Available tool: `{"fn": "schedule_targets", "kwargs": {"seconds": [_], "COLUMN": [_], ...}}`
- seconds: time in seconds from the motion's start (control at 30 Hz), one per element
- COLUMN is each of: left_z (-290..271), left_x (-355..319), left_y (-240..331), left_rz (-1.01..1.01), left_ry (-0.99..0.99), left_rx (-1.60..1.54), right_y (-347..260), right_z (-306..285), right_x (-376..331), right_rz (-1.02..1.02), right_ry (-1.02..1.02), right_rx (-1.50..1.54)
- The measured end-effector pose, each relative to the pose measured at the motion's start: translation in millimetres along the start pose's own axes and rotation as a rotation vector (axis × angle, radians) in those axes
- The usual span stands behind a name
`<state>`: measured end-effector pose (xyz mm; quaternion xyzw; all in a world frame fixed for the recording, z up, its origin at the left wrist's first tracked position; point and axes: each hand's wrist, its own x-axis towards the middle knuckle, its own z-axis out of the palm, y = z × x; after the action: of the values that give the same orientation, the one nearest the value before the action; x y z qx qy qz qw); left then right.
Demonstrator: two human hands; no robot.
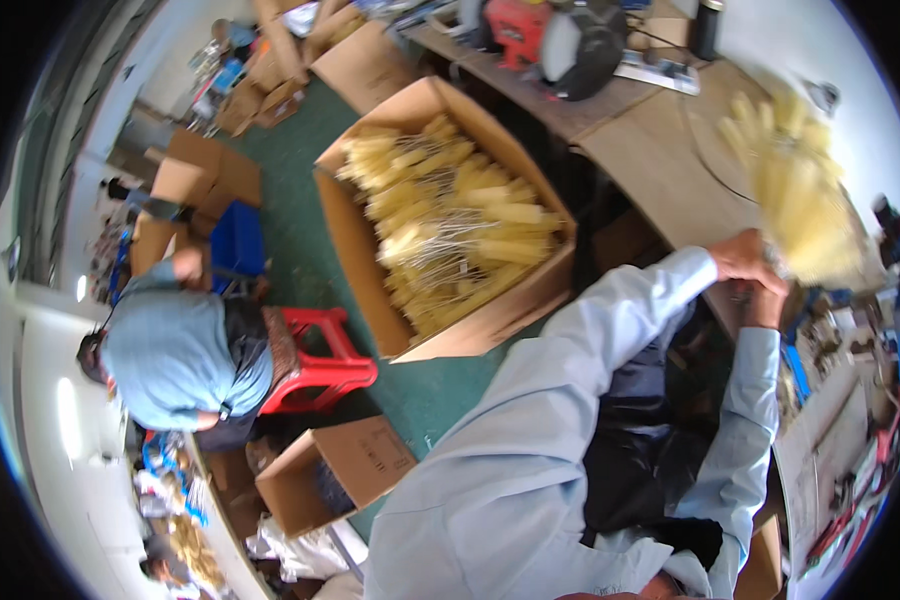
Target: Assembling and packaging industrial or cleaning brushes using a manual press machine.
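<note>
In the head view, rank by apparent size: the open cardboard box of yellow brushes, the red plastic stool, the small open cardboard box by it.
1. Cardboard box of yellow brushes
2. Small open cardboard box and red plastic stool: look alike in size, so unranked.

The bundle of yellow brushes [795, 185] is smeared by motion blur, so single heads and wires cannot be told apart. The left hand [742, 255] covers most of the right hand [765, 300], and the fingers of both are hidden where they close on the wire stems. Whether the stems touch the bench [660, 170] cannot be told. The co-worker's [175, 350] hands are hidden behind the body. The small items at the right rim are too bent and small to name.
</note>
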<state>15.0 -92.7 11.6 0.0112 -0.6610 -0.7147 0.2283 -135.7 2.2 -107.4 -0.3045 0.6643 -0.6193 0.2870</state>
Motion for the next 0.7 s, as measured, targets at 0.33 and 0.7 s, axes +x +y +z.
{"fn": "schedule_targets", "kwargs": {"seconds": [0.33, 0.7], "left_z": [3.8, 45.1], "left_x": [-28.3, -24.7], "left_y": [14.7, -12.5], "left_rz": [-0.476, -0.274], "left_ry": [0.030, 0.264], "left_rx": [-0.337, -0.570], "right_y": [-107.3, -87.5], "right_z": [39.5, 34.7], "right_x": [-92.0, -138.6], "right_rz": [0.199, -0.062], "right_ry": [-0.326, 0.203], "right_rx": [0.497, 0.310]}}
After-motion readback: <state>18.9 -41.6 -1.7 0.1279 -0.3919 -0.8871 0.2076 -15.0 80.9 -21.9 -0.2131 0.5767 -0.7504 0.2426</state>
